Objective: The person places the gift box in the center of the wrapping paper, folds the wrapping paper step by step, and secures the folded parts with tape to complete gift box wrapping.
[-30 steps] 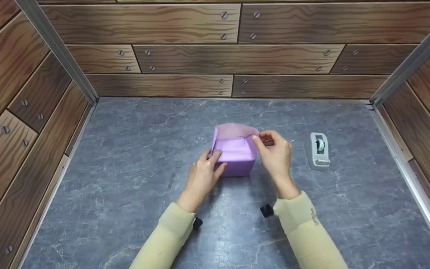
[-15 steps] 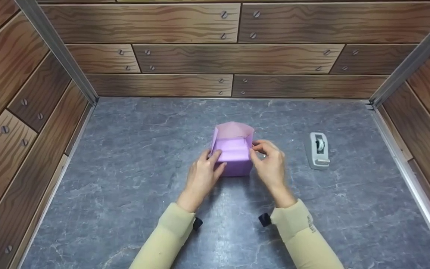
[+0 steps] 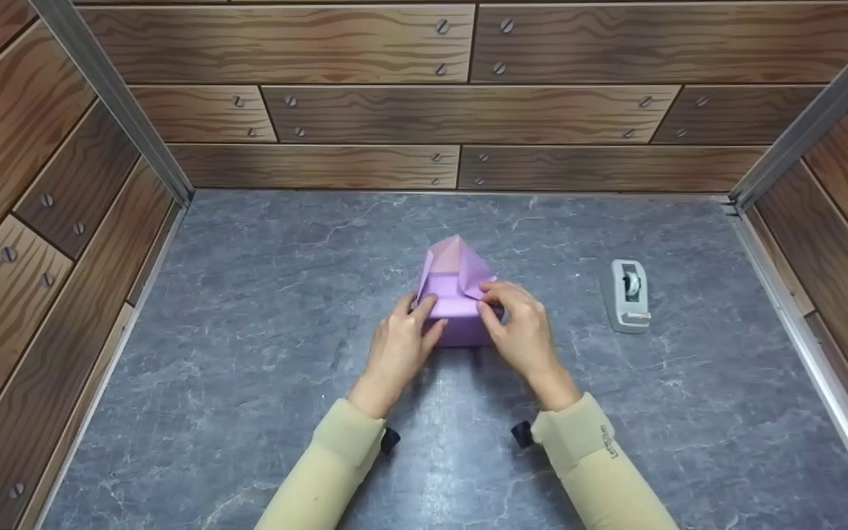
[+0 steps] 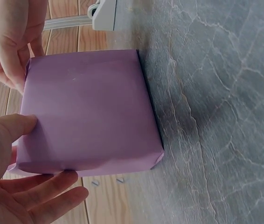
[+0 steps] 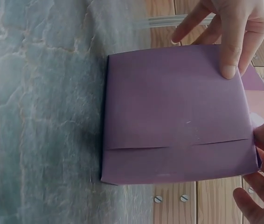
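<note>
A box wrapped in purple paper (image 3: 457, 333) stands on the table, its loose paper end upward. My left hand (image 3: 398, 338) grips its left side, thumb on the near face and fingers spread along the side in the left wrist view. At the top right corner, my right hand (image 3: 521, 324) pinches the right paper flap (image 3: 474, 271), which leans inward over the top. The far paper (image 3: 445, 258) rises to a point, and the left flap (image 3: 425, 274) stands up. In the right wrist view, a seam crosses the near face of the box (image 5: 169, 102).
A grey tape dispenser (image 3: 629, 305) with a roll of tape stands to the right of the box. Wood-patterned walls (image 3: 365, 114) and metal corner rails (image 3: 118, 103) border the dark marbled table (image 3: 262, 294).
My right hand has come down from the flap's upper corner and moved left, folding the right flap inward. The far paper has drawn up into a peak. My left hand has stayed still.
</note>
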